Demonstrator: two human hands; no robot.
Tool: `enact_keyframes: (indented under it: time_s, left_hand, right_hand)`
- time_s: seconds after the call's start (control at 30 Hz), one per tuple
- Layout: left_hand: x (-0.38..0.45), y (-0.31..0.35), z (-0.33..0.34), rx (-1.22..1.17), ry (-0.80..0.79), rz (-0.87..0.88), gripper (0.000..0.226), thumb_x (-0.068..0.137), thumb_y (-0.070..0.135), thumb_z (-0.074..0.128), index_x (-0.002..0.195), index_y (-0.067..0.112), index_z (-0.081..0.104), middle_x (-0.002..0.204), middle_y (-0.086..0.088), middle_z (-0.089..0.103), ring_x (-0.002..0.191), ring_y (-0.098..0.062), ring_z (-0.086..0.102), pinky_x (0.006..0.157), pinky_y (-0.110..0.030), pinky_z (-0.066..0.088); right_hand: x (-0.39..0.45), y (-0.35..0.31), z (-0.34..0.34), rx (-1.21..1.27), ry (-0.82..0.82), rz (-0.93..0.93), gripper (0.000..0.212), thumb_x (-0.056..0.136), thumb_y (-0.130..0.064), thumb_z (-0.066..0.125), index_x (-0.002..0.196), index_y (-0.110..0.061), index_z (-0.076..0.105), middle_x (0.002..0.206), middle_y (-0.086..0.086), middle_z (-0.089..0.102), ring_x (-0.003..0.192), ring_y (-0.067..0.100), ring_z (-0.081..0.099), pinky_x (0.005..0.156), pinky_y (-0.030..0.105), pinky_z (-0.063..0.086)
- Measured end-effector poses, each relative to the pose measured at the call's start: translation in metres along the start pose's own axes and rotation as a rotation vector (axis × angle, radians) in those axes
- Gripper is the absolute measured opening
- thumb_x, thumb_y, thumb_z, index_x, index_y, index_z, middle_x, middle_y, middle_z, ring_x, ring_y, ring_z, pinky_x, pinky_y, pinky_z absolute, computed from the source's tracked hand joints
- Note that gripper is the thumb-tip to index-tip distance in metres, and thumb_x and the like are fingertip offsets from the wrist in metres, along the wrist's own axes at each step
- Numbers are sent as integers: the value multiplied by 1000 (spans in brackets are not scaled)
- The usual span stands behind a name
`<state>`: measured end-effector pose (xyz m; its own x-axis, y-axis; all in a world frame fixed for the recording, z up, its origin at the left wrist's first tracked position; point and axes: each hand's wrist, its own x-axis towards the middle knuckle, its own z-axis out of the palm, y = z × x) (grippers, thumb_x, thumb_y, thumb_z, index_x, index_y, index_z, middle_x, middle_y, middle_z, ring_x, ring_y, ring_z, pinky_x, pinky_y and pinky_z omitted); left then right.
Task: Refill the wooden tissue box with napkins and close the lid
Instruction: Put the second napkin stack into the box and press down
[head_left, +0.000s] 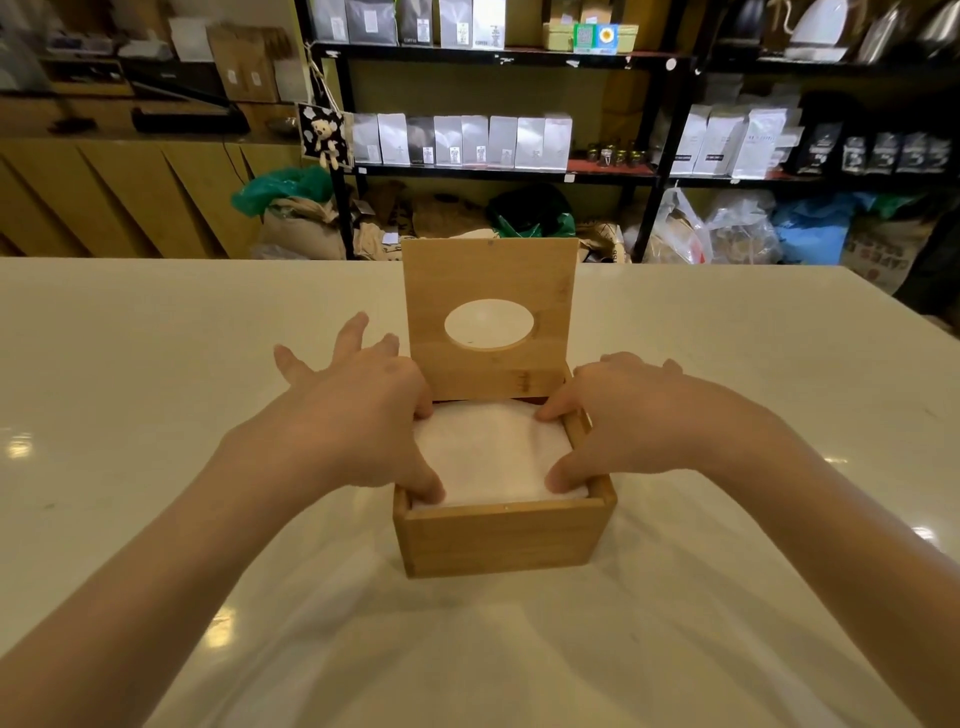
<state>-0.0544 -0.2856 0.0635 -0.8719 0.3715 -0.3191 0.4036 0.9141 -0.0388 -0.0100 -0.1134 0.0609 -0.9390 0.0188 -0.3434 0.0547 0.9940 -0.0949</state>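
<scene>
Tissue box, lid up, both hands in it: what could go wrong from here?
1. The napkins sit near the rim of the tissue box; if they spring up when released, the lid may not close flat.
2. The left hand and right hand have fingertips inside the walls; the upright lid could drop on them.
3. Uneven pressing may crumple the top napkin, hindering pulls through the lid's oval hole.

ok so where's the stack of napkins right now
In the head view the napkins sit inside the wooden tissue box at table centre, under its raised lid, between the left hand and right hand.
</scene>
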Motion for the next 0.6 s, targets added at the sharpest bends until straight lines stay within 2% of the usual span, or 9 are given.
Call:
enact_keyframes:
  time_s: [0.1,0.2,0.27,0.33,0.37,0.43,0.5,0.6]
  left_hand:
    - [1,-1,0,-17,-14,-10,61,61,50,75,116,30,56,153,-3,16,142,-29,-13,104,-71,6]
    - [2,-1,2,-18,3,-4,59,62,51,74,114,28,56,149,-4,24,142,-29,-8,105,-70,7]
    - [2,-1,3,-42,34,0,55,66,53,70,113,28,58,149,-5,26,142,-27,-5,106,-69,7]
    - [1,-1,5,-87,69,-9,52,70,56,63,114,30,59,151,-5,25,143,-26,-3,107,-67,5]
    - [1,0,6,-107,89,-7,51,71,58,61,115,32,59,152,-4,25,143,-26,-2,108,-65,5]
    - [1,1,8,-137,140,10,51,71,59,60,116,35,58,153,-3,24,144,-25,0,109,-64,5]
    - [0,1,8,-128,169,29,51,69,58,62,115,36,59,155,-1,21,144,-24,-1,109,-64,5]
    - [-1,-2,7,-48,105,29,52,67,53,68,112,27,62,155,-3,18,143,-26,-6,107,-67,5]
  right_hand:
    - [2,-2,4,-38,3,-2,52,71,-46,69,117,-25,58,113,1,58,119,25,34,104,58,22]
    - [0,0,3,-24,13,-29,49,74,-47,66,118,-27,57,113,0,58,114,23,40,102,52,27]
    - [-3,3,-1,103,34,-71,41,79,-44,63,117,-28,59,109,-7,57,99,14,46,94,36,37]
    - [-5,5,-4,231,68,-109,31,85,-39,58,113,-29,63,95,-14,50,80,4,44,74,19,39]
    - [-5,5,-4,252,90,-115,26,86,-37,57,109,-29,65,91,-15,49,78,4,43,72,19,40]
    - [-3,4,-2,217,112,-99,25,84,-36,59,106,-29,66,92,-13,48,86,8,43,88,32,43]
    - [-1,3,0,160,100,-82,31,79,-36,64,110,-29,63,95,-11,47,92,11,42,97,42,39]
    - [-5,1,-1,102,57,-70,47,72,-38,71,116,-26,59,102,-9,49,94,13,44,96,41,38]
